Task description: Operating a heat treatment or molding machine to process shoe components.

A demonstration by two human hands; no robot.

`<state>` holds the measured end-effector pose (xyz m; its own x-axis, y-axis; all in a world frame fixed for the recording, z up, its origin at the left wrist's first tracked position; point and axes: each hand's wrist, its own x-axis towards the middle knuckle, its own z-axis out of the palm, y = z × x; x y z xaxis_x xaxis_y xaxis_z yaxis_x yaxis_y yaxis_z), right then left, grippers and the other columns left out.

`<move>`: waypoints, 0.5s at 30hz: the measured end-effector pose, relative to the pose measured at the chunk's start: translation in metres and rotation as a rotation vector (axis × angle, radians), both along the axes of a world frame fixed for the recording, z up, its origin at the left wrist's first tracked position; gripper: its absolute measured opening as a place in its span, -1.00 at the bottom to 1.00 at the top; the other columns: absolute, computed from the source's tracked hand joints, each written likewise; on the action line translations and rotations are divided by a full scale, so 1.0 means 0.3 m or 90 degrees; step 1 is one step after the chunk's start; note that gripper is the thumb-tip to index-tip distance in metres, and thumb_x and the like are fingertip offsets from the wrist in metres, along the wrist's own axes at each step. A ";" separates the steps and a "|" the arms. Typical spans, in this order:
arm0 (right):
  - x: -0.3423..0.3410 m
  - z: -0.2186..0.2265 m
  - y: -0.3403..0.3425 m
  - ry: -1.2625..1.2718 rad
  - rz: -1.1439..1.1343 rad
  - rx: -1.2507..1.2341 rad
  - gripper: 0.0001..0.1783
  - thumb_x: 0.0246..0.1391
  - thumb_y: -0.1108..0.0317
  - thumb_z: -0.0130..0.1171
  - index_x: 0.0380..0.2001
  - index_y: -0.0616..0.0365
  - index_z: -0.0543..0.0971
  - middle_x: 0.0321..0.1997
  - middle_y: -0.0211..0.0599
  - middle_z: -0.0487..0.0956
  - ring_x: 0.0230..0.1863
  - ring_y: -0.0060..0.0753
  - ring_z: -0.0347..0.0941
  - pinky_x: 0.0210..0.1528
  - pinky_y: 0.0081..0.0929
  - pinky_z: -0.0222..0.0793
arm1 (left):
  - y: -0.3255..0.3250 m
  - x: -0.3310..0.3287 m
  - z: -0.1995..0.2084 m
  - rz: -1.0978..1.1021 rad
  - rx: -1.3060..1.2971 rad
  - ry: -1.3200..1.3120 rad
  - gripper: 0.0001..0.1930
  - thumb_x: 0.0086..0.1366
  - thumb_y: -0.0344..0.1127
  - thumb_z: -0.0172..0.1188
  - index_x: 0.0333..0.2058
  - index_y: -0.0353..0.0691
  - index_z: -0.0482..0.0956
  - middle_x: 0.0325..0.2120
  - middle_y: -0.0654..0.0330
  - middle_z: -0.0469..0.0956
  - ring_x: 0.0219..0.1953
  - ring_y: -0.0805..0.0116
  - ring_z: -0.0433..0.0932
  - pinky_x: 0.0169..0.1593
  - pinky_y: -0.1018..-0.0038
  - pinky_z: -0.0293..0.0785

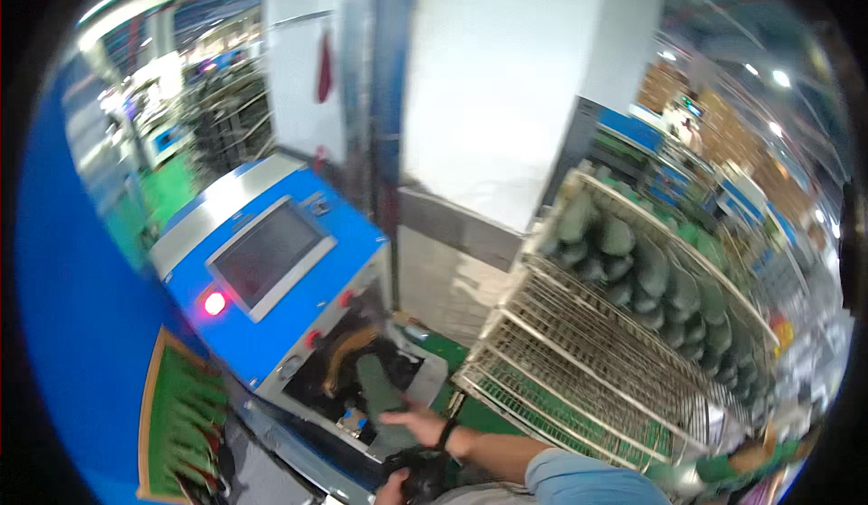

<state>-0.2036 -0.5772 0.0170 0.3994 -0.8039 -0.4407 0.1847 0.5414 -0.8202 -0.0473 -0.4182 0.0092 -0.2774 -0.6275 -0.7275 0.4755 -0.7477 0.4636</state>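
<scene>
While we are leaning toward the blue machine (271, 270), our left hand (394, 489) at six o'clock is cupping a dark object (425, 478) close in, its grip not clear enough to tell. Our right hand (418, 425) is resting open-fingered on the green insole (380, 395) in the machine's bay, steadying it flat. At three o'clock, the wire rack (579, 369) is keeping more green pieces (651, 274) handy.

A bright blue machine (271, 315) with a grey screen (267, 254) and a glowing red button (214, 303); dull green shoe pieces (651, 274) fill a cream wire rack (579, 369); a light blue sleeve (579, 480), a black wristband (445, 434), a white pillar (506, 80).
</scene>
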 end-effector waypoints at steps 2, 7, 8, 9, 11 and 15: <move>0.094 0.096 0.043 -0.042 -0.113 -0.031 0.04 -0.04 0.17 0.47 0.43 0.22 0.16 0.29 -0.17 0.45 0.24 -0.33 0.37 0.28 -0.45 0.25 | 0.039 0.118 -0.105 -0.060 -0.101 0.116 -0.51 0.33 0.03 0.16 0.06 -0.23 0.55 -0.13 0.25 0.64 -0.25 0.40 0.62 -0.28 0.47 0.59; -0.240 0.339 0.086 0.134 0.022 -0.288 0.06 -0.03 0.25 0.47 0.48 0.09 0.11 0.40 -0.14 0.33 0.26 -0.31 0.36 0.28 -0.41 0.28 | 0.032 0.169 0.153 -0.267 -0.099 -0.366 -0.25 0.31 0.24 0.16 0.13 -0.41 0.51 0.07 0.08 0.56 0.06 0.26 0.52 0.10 0.37 0.42; -0.325 0.404 0.112 0.133 0.001 -0.364 0.01 -0.03 0.24 0.48 0.45 0.05 0.18 0.39 -0.12 0.35 0.25 -0.31 0.38 0.25 -0.42 0.32 | 0.006 0.130 0.186 -0.292 -0.108 -0.365 -0.25 0.31 0.24 0.16 0.13 -0.41 0.51 0.07 0.08 0.56 0.06 0.26 0.52 0.10 0.37 0.42; -0.434 0.473 0.150 0.225 -0.020 -0.411 -0.02 -0.06 0.21 0.50 0.41 0.08 0.26 0.37 -0.13 0.41 0.24 -0.38 0.40 0.27 -0.44 0.29 | -0.016 0.077 0.208 -0.346 -0.171 -0.460 -0.20 0.27 0.30 0.16 0.11 -0.43 0.51 0.04 0.08 0.57 0.02 0.26 0.51 0.09 0.36 0.41; -0.603 0.640 0.246 0.336 -0.069 -0.475 -0.04 -0.10 0.28 0.54 0.38 0.11 0.31 0.33 -0.15 0.46 0.27 -0.39 0.39 0.29 -0.45 0.28 | -0.034 -0.035 0.264 -0.268 -0.264 -0.569 -0.27 0.27 0.24 0.23 0.03 -0.43 0.55 -0.07 0.10 0.59 -0.07 0.30 0.49 0.02 0.36 0.43; -1.012 0.852 0.555 0.559 -0.465 -0.476 -0.07 -0.12 0.32 0.55 0.34 0.22 0.34 0.36 -0.01 0.41 0.37 -0.26 0.32 0.36 -0.39 0.21 | -0.169 -0.285 0.088 -0.260 -0.332 -0.252 -0.53 0.32 -0.05 0.29 -0.01 -0.37 0.59 -0.08 0.17 0.58 -0.09 0.38 0.47 0.02 0.35 0.43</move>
